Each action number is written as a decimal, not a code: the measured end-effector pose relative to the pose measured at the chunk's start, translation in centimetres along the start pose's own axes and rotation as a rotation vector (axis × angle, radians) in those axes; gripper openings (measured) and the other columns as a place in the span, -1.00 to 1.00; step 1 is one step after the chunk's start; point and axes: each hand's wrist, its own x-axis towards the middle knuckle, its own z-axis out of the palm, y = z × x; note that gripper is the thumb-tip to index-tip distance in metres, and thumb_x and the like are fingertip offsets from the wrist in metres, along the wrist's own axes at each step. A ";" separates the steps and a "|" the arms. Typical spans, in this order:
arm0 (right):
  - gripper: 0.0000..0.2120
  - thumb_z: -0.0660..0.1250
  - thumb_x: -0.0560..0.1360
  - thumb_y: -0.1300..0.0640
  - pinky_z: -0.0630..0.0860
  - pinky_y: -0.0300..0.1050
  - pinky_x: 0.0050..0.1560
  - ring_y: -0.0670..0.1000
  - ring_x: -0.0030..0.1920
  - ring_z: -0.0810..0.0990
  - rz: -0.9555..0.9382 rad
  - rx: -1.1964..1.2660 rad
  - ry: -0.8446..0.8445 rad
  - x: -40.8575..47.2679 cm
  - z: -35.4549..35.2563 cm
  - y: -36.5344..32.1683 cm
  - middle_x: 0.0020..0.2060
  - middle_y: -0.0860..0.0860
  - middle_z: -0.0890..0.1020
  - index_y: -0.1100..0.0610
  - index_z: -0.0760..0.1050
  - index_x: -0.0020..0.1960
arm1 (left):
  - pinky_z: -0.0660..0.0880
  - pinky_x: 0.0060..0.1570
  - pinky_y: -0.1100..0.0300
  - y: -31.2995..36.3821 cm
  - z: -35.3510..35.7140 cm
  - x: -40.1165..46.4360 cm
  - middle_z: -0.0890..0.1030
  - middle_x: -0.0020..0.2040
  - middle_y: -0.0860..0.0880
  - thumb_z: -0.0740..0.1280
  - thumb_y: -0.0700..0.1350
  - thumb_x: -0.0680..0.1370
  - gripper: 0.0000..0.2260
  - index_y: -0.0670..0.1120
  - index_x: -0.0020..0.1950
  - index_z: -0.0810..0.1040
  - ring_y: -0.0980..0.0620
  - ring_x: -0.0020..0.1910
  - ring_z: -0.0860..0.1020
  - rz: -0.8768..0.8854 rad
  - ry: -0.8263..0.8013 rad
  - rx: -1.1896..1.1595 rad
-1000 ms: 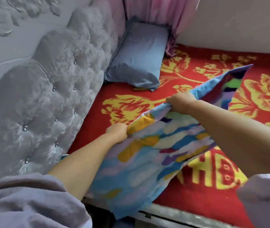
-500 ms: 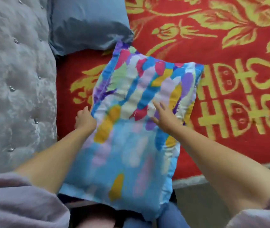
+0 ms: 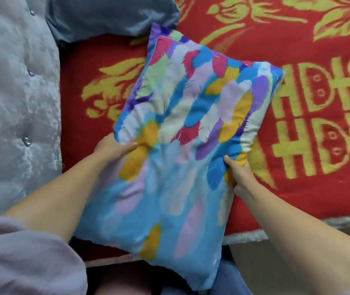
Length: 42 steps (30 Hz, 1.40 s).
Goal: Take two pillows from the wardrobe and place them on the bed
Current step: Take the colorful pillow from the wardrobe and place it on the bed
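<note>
A pillow with a bright feather print (image 3: 182,133) lies tilted over the near edge of the bed (image 3: 297,194), its lower end hanging past the edge. My left hand (image 3: 114,147) grips its left side, thumb on top. On the pillow's right side, my right hand (image 3: 239,173) grips the edge, fingers tucked under. A plain blue pillow (image 3: 110,15) lies at the head of the bed, just beyond the print pillow's far corner.
A grey tufted headboard (image 3: 14,103) with shiny buttons runs along the left. The red blanket with yellow flowers and lettering (image 3: 319,116) covers the bed. A grey bed frame edge (image 3: 255,233) shows at the bottom right.
The pillow went from a raised, folded hold to lying face up on the bed. My right hand shifted from pressing on top to gripping the right edge; my left now grips the left side.
</note>
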 end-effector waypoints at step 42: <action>-0.34 0.31 0.54 0.03 0.41 0.04 0.27 0.26 0.32 0.41 -0.165 -1.283 -0.331 -2.8 11.6 -2.5 0.36 0.25 0.38 0.23 0.08 0.49 | 0.24 0.39 -0.10 -9.7 -2.6 -3.1 0.20 0.48 -0.24 0.34 0.01 0.51 -0.31 -0.09 0.54 0.08 -0.25 0.43 0.23 -0.357 0.280 -0.068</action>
